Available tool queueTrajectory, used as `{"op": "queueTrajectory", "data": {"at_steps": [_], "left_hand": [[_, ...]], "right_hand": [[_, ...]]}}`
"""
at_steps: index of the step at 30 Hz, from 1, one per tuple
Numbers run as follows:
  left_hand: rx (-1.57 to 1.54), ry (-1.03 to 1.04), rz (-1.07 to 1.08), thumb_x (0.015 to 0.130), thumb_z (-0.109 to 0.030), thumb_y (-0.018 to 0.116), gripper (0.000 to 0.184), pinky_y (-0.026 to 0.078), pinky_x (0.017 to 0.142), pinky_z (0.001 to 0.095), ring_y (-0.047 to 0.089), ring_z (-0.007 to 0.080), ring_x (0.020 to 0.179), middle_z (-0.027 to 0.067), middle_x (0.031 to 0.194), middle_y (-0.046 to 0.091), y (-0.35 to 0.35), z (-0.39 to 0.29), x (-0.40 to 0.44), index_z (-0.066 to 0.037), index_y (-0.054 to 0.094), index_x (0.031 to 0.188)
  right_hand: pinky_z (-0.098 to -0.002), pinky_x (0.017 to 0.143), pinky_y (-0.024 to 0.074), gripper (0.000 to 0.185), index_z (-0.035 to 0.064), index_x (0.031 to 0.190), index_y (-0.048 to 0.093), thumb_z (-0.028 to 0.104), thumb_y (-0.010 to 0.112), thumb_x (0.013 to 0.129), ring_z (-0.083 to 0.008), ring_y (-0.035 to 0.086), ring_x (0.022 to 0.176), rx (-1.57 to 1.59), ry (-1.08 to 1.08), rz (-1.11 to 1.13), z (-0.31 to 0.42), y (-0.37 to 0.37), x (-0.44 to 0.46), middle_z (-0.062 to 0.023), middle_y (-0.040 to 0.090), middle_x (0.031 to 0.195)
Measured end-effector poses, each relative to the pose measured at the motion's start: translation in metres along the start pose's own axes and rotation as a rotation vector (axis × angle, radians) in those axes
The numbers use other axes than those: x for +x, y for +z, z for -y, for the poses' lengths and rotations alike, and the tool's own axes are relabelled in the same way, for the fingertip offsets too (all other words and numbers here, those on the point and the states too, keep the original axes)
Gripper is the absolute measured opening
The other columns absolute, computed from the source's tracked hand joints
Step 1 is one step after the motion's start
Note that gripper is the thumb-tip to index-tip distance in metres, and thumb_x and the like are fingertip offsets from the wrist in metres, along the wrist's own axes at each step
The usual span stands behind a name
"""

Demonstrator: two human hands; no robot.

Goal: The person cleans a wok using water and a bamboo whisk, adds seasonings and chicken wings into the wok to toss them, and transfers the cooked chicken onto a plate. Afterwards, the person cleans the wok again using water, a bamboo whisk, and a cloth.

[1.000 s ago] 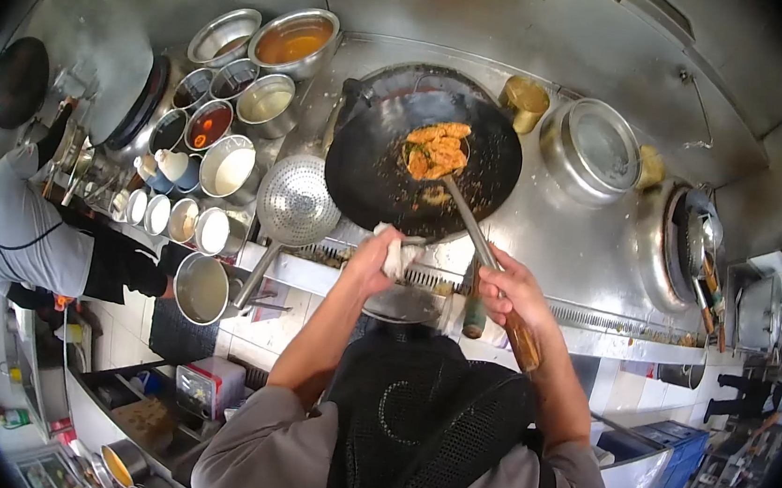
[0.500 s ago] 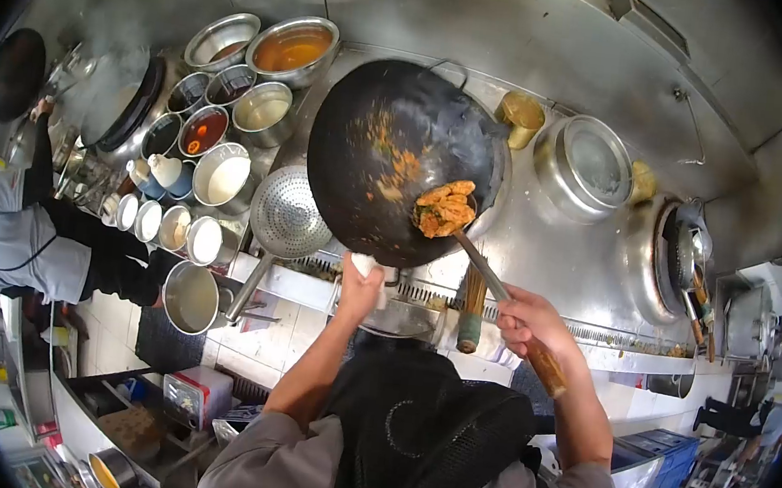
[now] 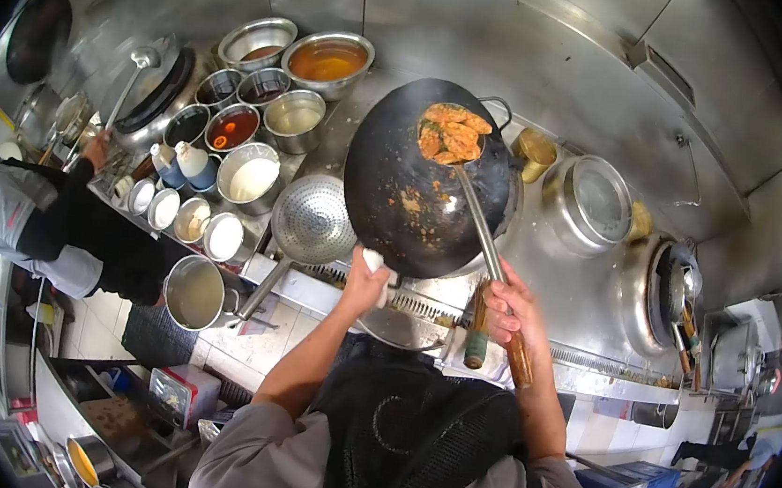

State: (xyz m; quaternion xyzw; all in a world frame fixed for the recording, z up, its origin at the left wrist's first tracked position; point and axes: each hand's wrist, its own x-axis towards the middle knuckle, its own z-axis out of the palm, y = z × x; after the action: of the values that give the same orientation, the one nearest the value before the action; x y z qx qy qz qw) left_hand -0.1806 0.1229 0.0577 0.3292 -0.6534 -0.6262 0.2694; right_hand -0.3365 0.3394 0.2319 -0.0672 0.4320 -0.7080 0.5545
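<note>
My left hand [image 3: 366, 282] is closed around a white cloth [image 3: 373, 261] at the near edge of a black wok [image 3: 387, 187]; the rim under the cloth is hidden. The wok is tilted on the stove, with small food bits on its inner surface. My right hand [image 3: 512, 310] grips the wooden handle of a long metal ladle [image 3: 478, 217]. Its bowl, over the far part of the wok, is heaped with orange-brown food pieces [image 3: 453, 133]. Beside my right hand a bamboo brush [image 3: 477, 332] with a green-wrapped end stands at the stove's front edge.
Left of the wok rests a perforated strainer [image 3: 314, 219], with bowls of sauces [image 3: 328, 59] behind it and a metal pot [image 3: 195, 292] in front. A lidded pot [image 3: 591, 199] and a brass-coloured can [image 3: 535, 153] sit to the right. A co-worker [image 3: 31, 219] holds a ladle at far left.
The wok has tilted and shifted on the stove. The loaded ladle swung to the wok's near right side, then up to its far part. The co-worker's ladle has risen.
</note>
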Motion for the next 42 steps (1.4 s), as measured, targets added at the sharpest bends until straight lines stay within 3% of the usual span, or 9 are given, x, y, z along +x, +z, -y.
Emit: {"op": "queueTrajectory", "data": {"at_steps": [2, 4, 6, 11, 14, 22, 33, 36, 42], "left_hand": [[-0.351, -0.240, 0.034, 0.084, -0.003, 0.056, 0.036, 0.049, 0.085, 0.0349, 0.060, 0.0236, 0.095, 0.0128, 0.104, 0.059, 0.012, 0.044, 0.023, 0.003, 0.046, 0.118], [-0.478, -0.481, 0.202, 0.086, -0.002, 0.054, 0.023, 0.053, 0.073, 0.0334, 0.061, 0.0206, 0.084, 0.0104, 0.095, 0.061, 0.009, -0.015, 0.029, 0.003, 0.052, 0.108], [-0.488, -0.490, 0.212, 0.089, -0.002, 0.050, 0.023, 0.059, 0.062, 0.0366, 0.065, 0.0220, 0.073, 0.0103, 0.095, 0.062, 0.029, 0.020, 0.056, 0.000, 0.051, 0.112], [-0.406, -0.492, 0.024, 0.097, -0.029, 0.059, 0.040, 0.058, 0.067, 0.0360, 0.064, 0.0192, 0.083, 0.0088, 0.102, 0.060, 0.040, 0.046, 0.072, -0.002, 0.047, 0.124], [-0.600, -0.485, -0.095, 0.098, -0.053, 0.052, 0.056, 0.056, 0.070, 0.0343, 0.063, 0.0163, 0.082, 0.0070, 0.102, 0.062, 0.011, 0.022, 0.025, -0.005, 0.046, 0.125], [-0.964, -0.392, -0.369, 0.097, -0.053, 0.054, 0.046, 0.059, 0.066, 0.0405, 0.067, 0.0232, 0.079, 0.0109, 0.098, 0.064, -0.024, 0.042, -0.234, -0.010, 0.051, 0.115], [-1.078, 0.121, -1.349, 0.099, -0.031, 0.059, 0.026, 0.053, 0.053, 0.0279, 0.066, 0.0155, 0.066, 0.0072, 0.085, 0.068, 0.058, 0.087, -0.520, -0.006, 0.063, 0.106], [-1.164, 0.151, -1.621, 0.099, -0.027, 0.061, 0.021, 0.053, 0.054, 0.0289, 0.064, 0.0152, 0.066, 0.0063, 0.082, 0.066, 0.077, 0.083, -0.570, -0.006, 0.064, 0.098], [-1.257, 0.227, -1.795, 0.097, -0.023, 0.063, 0.024, 0.058, 0.071, 0.0338, 0.069, 0.0202, 0.085, 0.0093, 0.099, 0.068, 0.097, 0.091, -0.683, -0.007, 0.057, 0.115]], "right_hand": [[-0.0195, 0.031, 0.0312, 0.060, 0.0172, 0.152, 0.031, 0.012, 0.056, 0.098, -0.0016, 0.035, 0.040, 0.020, -0.014, -0.002, -0.006, -0.010, -0.006, 0.0011, 0.043, 0.068], [-0.0196, 0.031, 0.0309, 0.062, 0.0156, 0.153, 0.028, 0.010, 0.055, 0.097, -0.0016, 0.035, 0.040, 0.040, 0.003, -0.019, -0.011, -0.016, -0.013, 0.0009, 0.043, 0.068], [-0.0201, 0.031, 0.0309, 0.066, 0.0127, 0.154, 0.025, 0.008, 0.055, 0.096, -0.0017, 0.036, 0.039, -0.068, 0.019, -0.041, -0.010, -0.017, -0.015, 0.0007, 0.044, 0.068], [-0.0210, 0.031, 0.0312, 0.072, 0.0110, 0.156, 0.019, 0.005, 0.055, 0.094, -0.0034, 0.036, 0.038, -0.213, 0.113, -0.010, -0.008, -0.036, -0.020, 0.0016, 0.042, 0.063], [-0.0207, 0.030, 0.0306, 0.074, 0.0113, 0.156, 0.019, 0.004, 0.056, 0.092, -0.0037, 0.036, 0.038, -0.361, 0.243, 0.023, 0.010, -0.031, -0.027, 0.0018, 0.041, 0.061], [-0.0171, 0.038, 0.0284, 0.078, 0.0109, 0.157, 0.015, -0.001, 0.054, 0.092, -0.0037, 0.035, 0.046, -0.754, 0.563, 0.652, -0.009, -0.032, 0.044, 0.0033, 0.039, 0.062], [-0.0235, 0.031, 0.0339, 0.072, 0.0164, 0.158, 0.013, 0.004, 0.049, 0.097, -0.0053, 0.035, 0.038, -0.942, 1.338, 1.435, -0.252, 0.167, -0.058, -0.0007, 0.040, 0.065], [-0.0241, 0.032, 0.0360, 0.071, 0.0176, 0.158, 0.014, 0.004, 0.050, 0.097, -0.0058, 0.037, 0.039, -0.951, 1.404, 1.570, -0.333, 0.198, -0.133, -0.0007, 0.042, 0.065], [-0.0223, 0.034, 0.0372, 0.070, 0.0178, 0.156, 0.022, 0.006, 0.055, 0.096, -0.0047, 0.039, 0.042, -0.995, 1.248, 1.817, -0.475, 0.224, -0.273, 0.0001, 0.045, 0.067]]}}
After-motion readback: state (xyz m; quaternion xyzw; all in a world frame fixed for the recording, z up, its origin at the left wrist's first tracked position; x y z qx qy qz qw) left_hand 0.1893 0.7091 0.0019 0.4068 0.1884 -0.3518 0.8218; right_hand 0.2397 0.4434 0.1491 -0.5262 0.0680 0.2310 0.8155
